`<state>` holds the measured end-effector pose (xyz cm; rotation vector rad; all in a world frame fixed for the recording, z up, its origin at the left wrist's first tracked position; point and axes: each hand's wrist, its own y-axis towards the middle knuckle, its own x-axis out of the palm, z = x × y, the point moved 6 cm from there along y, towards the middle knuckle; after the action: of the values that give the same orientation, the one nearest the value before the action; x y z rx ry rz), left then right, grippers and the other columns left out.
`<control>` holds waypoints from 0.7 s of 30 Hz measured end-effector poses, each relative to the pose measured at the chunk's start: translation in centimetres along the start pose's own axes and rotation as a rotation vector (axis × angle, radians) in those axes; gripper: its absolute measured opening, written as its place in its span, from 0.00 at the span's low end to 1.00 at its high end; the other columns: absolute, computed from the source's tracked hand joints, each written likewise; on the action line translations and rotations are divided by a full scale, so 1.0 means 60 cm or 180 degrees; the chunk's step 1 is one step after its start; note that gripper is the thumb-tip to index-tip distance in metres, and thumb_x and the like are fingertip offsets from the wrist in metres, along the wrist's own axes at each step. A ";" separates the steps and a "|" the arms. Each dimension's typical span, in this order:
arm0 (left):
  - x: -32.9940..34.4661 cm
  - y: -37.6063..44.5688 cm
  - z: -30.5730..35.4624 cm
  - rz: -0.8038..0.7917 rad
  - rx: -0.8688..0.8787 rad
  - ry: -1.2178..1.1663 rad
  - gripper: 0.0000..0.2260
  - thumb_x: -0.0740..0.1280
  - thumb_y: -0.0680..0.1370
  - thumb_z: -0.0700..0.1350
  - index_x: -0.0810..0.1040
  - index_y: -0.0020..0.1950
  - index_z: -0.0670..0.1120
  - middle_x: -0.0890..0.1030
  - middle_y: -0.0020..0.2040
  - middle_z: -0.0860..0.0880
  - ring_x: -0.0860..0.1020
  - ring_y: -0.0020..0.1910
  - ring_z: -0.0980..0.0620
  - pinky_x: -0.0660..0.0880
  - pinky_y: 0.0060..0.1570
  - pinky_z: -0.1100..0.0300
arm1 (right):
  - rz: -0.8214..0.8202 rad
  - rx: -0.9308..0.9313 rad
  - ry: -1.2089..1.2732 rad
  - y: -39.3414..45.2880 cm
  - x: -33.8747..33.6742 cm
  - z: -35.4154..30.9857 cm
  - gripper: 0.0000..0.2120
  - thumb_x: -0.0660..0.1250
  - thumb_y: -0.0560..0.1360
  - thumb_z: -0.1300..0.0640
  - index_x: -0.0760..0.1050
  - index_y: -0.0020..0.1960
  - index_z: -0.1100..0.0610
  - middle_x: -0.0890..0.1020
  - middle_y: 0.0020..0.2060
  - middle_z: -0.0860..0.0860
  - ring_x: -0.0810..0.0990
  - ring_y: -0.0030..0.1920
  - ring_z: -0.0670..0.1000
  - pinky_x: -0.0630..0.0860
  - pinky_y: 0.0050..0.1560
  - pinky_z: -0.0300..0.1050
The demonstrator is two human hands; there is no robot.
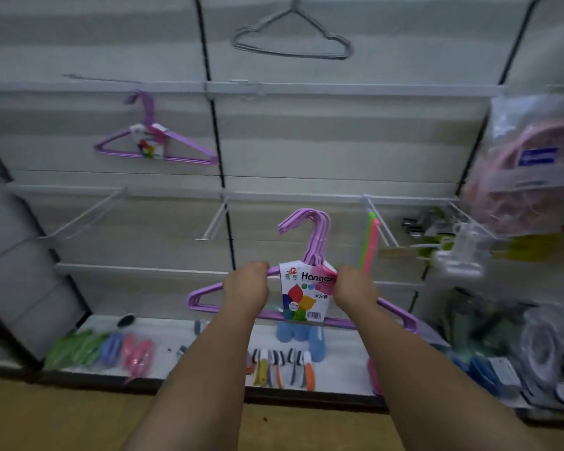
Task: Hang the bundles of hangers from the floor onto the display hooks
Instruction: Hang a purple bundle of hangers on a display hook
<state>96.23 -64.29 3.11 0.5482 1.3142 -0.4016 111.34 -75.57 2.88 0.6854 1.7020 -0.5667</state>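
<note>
A purple bundle of hangers [310,242] with a colourful "Hanger" label is held upright in front of the display wall. My left hand [246,286] grips its left shoulder and my right hand [352,284] grips its right shoulder, on either side of the label. Its hooks point up and left, below and to the right of an empty white display hook [214,219]. Another purple bundle [153,138] hangs from a hook on the upper left rail. A grey bundle [293,37] hangs at the top centre.
More white hooks [82,216] jut from the middle rail. A green and pink item [370,245] hangs just right of the held bundle. Bagged pink goods [528,164] and clips fill the right side. Brushes and small tools [284,366] lie on the bottom shelf.
</note>
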 end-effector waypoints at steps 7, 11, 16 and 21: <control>-0.060 0.018 -0.165 0.0234 0.0058 -0.0596 0.17 0.59 0.77 0.46 0.70 0.67 0.50 0.78 0.59 0.46 0.76 0.56 0.44 0.74 0.53 0.52 | 0.0136 -0.0158 0.0046 0.032 -0.003 -0.173 0.13 0.56 0.80 0.62 0.75 0.59 0.60 0.80 0.57 0.58 0.78 0.58 0.59 0.74 0.53 0.48; -0.089 0.038 -0.221 0.0487 0.0091 -0.0556 0.15 0.54 0.82 0.49 0.70 0.66 0.49 0.78 0.57 0.45 0.76 0.54 0.45 0.74 0.52 0.51 | 0.0271 -0.0294 0.0021 0.055 -0.017 -0.250 0.11 0.58 0.80 0.61 0.76 0.58 0.59 0.81 0.54 0.57 0.80 0.55 0.59 0.75 0.50 0.48; -0.116 0.091 -0.292 0.0711 -0.0070 -0.0384 0.14 0.51 0.83 0.49 0.71 0.64 0.49 0.77 0.55 0.47 0.75 0.52 0.47 0.73 0.49 0.52 | 0.0418 -0.0358 0.0072 0.097 -0.033 -0.335 0.10 0.58 0.80 0.60 0.75 0.57 0.60 0.81 0.53 0.57 0.80 0.54 0.59 0.74 0.49 0.47; -0.157 0.165 -0.356 0.0946 -0.0231 -0.0185 0.14 0.52 0.84 0.49 0.71 0.65 0.51 0.78 0.55 0.48 0.75 0.53 0.47 0.70 0.50 0.54 | 0.0567 -0.0502 0.0340 0.166 -0.040 -0.420 0.12 0.56 0.79 0.62 0.76 0.56 0.59 0.81 0.54 0.57 0.79 0.55 0.59 0.71 0.46 0.45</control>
<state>82.92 -44.00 10.43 0.6550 1.1652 -0.1231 101.30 -51.53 10.72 0.7549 1.7423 -0.2721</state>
